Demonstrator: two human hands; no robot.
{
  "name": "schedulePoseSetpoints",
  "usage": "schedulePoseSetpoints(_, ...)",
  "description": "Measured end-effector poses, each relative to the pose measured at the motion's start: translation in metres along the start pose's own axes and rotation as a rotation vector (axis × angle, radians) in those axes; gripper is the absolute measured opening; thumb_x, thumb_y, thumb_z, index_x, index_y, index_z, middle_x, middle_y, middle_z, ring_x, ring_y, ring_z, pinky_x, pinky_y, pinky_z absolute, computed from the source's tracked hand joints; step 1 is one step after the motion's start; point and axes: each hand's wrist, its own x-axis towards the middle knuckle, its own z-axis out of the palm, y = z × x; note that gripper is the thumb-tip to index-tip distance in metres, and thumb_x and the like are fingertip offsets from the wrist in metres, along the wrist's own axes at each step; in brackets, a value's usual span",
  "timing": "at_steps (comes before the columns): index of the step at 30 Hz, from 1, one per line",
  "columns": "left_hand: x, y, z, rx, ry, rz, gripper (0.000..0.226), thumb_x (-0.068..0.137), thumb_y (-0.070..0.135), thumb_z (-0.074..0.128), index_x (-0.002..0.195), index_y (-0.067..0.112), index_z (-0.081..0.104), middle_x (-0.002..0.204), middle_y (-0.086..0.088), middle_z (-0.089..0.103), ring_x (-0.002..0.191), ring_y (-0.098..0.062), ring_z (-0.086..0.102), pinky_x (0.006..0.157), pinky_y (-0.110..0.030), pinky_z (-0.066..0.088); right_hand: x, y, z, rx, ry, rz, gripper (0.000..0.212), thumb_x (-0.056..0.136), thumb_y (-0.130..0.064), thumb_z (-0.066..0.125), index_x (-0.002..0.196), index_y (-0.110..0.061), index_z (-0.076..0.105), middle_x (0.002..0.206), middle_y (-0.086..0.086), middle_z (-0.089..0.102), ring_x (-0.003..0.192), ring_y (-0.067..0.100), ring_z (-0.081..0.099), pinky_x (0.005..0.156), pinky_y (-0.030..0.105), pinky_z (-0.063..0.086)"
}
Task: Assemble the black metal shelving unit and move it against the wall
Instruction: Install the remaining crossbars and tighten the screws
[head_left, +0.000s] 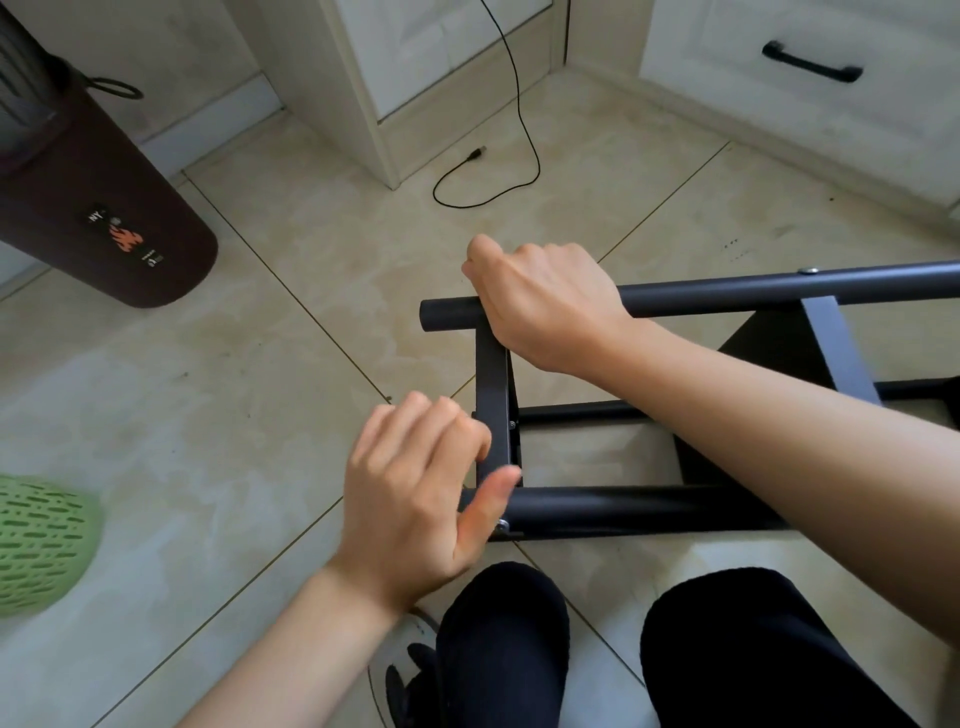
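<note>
Shelving unit (675, 395) lying on its side on the tiled floor (260, 389), in front of the person's knees. Right hand (545, 301) wraps the upper tube (779, 291) near its open end; left hand (415, 488), fingers loosely curled and holding nothing, reaches the end crossbar (492, 405) where it meets the lower tube (649, 512). Likely step: seating or checking this corner joint. Steady the frame with the right hand while tightening the screw (502, 525); keep fingers clear of the edges.

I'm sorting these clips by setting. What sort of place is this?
Probably a room in a home: a beige tiled floor, white cabinets with a black drawer handle, and a loose USB cable lying on the tiles.
</note>
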Motion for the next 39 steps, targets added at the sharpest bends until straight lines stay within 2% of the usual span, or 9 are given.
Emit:
schedulePoseSetpoints(4,0.007,-0.006,-0.007,-0.040,-0.212,0.080,0.071,0.094,0.072,0.037,0.122,0.010,0.059,0.122,-0.015,0.065,0.118,-0.031,0.057,0.099,-0.041,0.044,0.000,-0.001,0.001,0.000,0.010,0.010,0.017,0.104,-0.023,0.034,0.090,-0.015,0.030,0.054,-0.001,0.030,0.043,0.027,0.024,0.046,0.035,0.008)
schedulePoseSetpoints(7,0.012,-0.006,-0.013,-0.051,-0.409,0.066,0.104,0.081,0.077,0.051,0.143,-0.006,0.047,0.155,-0.019,0.040,0.148,-0.031,0.034,0.120,-0.046,0.031,0.000,-0.001,0.002,0.001,0.005,0.015,0.018,0.105,-0.025,0.032,0.090,-0.015,0.029,0.054,-0.002,0.029,0.042,0.024,0.024,0.046,0.034,0.009)
schedulePoseSetpoints(12,0.015,-0.008,-0.020,-0.126,-0.573,0.018,0.111,0.078,0.072,0.059,0.153,-0.004,0.027,0.165,-0.014,0.016,0.155,-0.020,0.011,0.123,-0.033,0.021,0.000,-0.001,0.000,0.009,0.011,0.012,0.018,0.105,-0.025,0.032,0.090,-0.014,0.031,0.055,-0.003,0.029,0.042,0.023,0.024,0.046,0.034,0.009)
schedulePoseSetpoints(22,0.015,-0.006,-0.024,-0.176,-0.595,-0.006,0.097,0.085,0.062,0.058,0.153,-0.001,0.028,0.164,-0.010,0.019,0.155,-0.016,0.010,0.124,-0.031,0.018,-0.001,-0.003,-0.001,0.047,-0.027,0.008,0.018,0.105,-0.024,0.031,0.091,-0.013,0.031,0.057,-0.002,0.033,0.044,0.024,0.029,0.046,0.034,0.011)
schedulePoseSetpoints(26,0.015,-0.006,-0.024,-0.174,-0.587,-0.012,0.098,0.084,0.064,0.058,0.153,0.001,0.030,0.164,-0.007,0.021,0.155,-0.014,0.011,0.123,-0.030,0.020,-0.006,0.006,-0.013,0.298,-0.004,0.058,0.022,0.105,-0.023,0.032,0.091,-0.007,0.038,0.064,0.006,0.049,0.054,0.033,0.041,0.053,0.041,0.030)
schedulePoseSetpoints(28,0.015,-0.006,-0.024,-0.168,-0.579,-0.007,0.098,0.084,0.065,0.058,0.152,0.001,0.031,0.164,-0.006,0.023,0.154,-0.014,0.013,0.123,-0.028,0.019,-0.015,0.017,-0.025,0.503,0.073,0.111,0.030,0.106,-0.023,0.032,0.095,0.000,0.047,0.077,0.008,0.060,0.070,0.037,0.052,0.067,0.047,0.043)
schedulePoseSetpoints(31,0.016,-0.007,-0.024,-0.173,-0.578,-0.012,0.097,0.083,0.065,0.058,0.151,0.001,0.034,0.163,-0.006,0.025,0.154,-0.014,0.015,0.123,-0.029,0.019,-0.045,0.026,-0.039,0.519,0.138,0.114,0.030,0.105,-0.023,0.035,0.093,-0.001,0.052,0.071,0.004,0.055,0.069,0.031,0.049,0.070,0.048,0.045)
schedulePoseSetpoints(35,0.015,-0.007,-0.023,-0.174,-0.590,-0.015,0.096,0.084,0.065,0.058,0.152,0.002,0.033,0.164,-0.005,0.025,0.154,-0.014,0.014,0.123,-0.035,0.018,-0.094,0.025,-0.043,0.583,-0.033,0.050,0.031,0.097,-0.029,0.042,0.091,-0.007,0.063,0.067,-0.004,0.057,0.066,0.017,0.052,0.062,0.027,0.043)
schedulePoseSetpoints(39,0.014,-0.007,-0.024,-0.173,-0.602,-0.023,0.096,0.084,0.065,0.057,0.153,0.003,0.033,0.164,-0.004,0.026,0.154,-0.013,0.014,0.123,-0.035,0.018,-0.098,0.029,-0.027,0.790,-0.475,0.267,0.018,0.099,-0.024,0.055,0.094,-0.016,0.070,0.072,-0.005,0.073,0.070,0.005,0.066,0.069,0.017,0.054)
